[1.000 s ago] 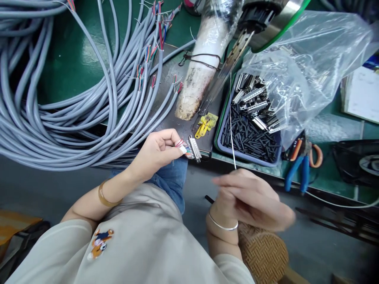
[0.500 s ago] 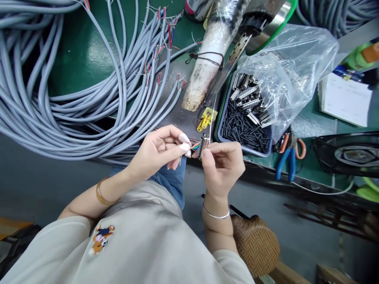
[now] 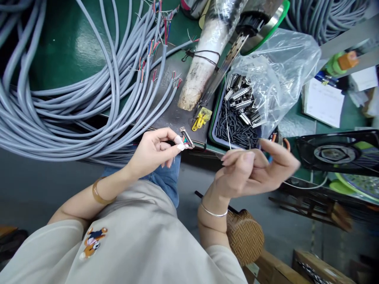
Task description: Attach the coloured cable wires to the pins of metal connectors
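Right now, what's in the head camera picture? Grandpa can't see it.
A person's left hand holds coloured wires at a metal connector; a thin strand runs to the right hand. Grey cables lie left, a filled tray right.

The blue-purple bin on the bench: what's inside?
Short black tubes, with silver D-sub connectors heaped beyond them. The contents hide its bottom; a crumpled clear plastic bag overlaps the far right, obscuring what lies there.
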`<state>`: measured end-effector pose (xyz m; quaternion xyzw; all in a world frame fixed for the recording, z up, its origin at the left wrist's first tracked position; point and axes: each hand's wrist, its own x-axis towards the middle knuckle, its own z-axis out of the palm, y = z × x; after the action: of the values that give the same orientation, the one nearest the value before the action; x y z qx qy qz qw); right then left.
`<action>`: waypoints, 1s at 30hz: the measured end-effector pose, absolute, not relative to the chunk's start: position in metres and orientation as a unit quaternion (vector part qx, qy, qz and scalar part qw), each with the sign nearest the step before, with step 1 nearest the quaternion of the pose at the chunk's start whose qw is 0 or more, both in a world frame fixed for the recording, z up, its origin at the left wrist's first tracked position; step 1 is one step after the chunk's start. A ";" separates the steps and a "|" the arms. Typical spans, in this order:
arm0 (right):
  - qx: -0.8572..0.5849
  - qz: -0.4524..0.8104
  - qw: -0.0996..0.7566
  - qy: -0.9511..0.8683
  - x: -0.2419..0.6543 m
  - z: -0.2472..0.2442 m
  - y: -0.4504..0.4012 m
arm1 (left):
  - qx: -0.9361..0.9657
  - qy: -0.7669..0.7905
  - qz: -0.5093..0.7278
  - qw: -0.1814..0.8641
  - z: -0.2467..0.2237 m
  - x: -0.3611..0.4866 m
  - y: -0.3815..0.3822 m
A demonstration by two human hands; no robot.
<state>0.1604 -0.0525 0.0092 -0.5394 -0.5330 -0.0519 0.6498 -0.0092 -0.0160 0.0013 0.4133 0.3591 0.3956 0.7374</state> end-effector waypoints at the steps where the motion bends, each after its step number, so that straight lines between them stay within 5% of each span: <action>1: -0.531 -0.054 0.660 -0.529 0.161 0.006 -0.052 | 0.394 0.358 0.393 0.750 0.000 -0.009 -0.014; 8: -0.557 0.061 0.519 -0.646 0.161 -0.017 -0.059 | 0.368 0.352 0.407 0.759 -0.004 -0.007 -0.008; 14: -0.544 0.145 0.542 -0.623 0.156 -0.027 -0.052 | 0.400 0.370 0.434 0.718 -0.003 -0.004 -0.003; 30: -0.521 0.008 0.514 -0.681 0.159 -0.023 -0.034 | 0.493 0.423 0.490 0.582 0.003 0.014 0.010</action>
<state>0.1594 -0.0339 -0.0234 -0.5213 -0.6810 0.0076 0.5142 0.0137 0.0105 0.0029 0.4929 0.4225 0.4898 0.5819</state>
